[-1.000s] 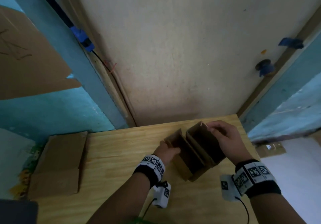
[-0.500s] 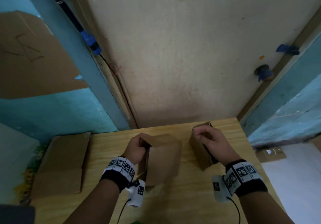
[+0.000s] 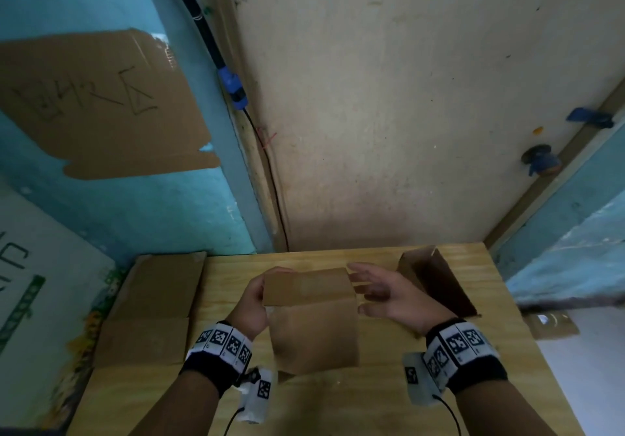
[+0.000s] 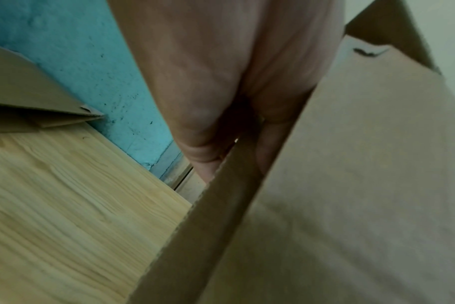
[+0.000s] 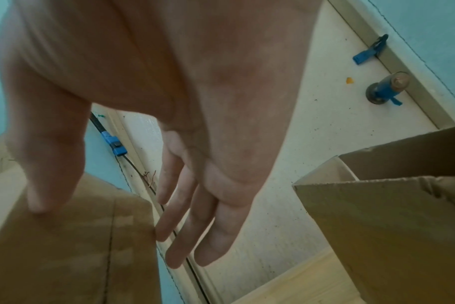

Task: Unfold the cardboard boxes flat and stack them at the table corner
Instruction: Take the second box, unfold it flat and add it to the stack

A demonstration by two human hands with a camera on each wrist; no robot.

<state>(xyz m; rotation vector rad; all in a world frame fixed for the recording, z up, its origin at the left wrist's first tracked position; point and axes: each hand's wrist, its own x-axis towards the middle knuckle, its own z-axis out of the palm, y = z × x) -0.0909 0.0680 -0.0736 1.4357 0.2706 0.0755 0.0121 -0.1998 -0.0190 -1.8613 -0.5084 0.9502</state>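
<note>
A brown cardboard box hangs above the wooden table in the middle of the head view. My left hand grips its left edge, fingers curled round the cardboard. My right hand is at the box's right edge with fingers straight and spread; its thumb touches the box top. A second, still-erect open box stands on the table to the right of that hand. Flattened cardboard lies at the table's far left corner.
The table butts against a cream door and a turquoise wall. A cardboard sheet is stuck on the wall at left. A black cable with a blue clip runs down the door frame. A blue doorknob is at right.
My left hand has carried one box leftward and up, away from the second box. My right hand has let go of the second box and come over to the first one's right edge.
</note>
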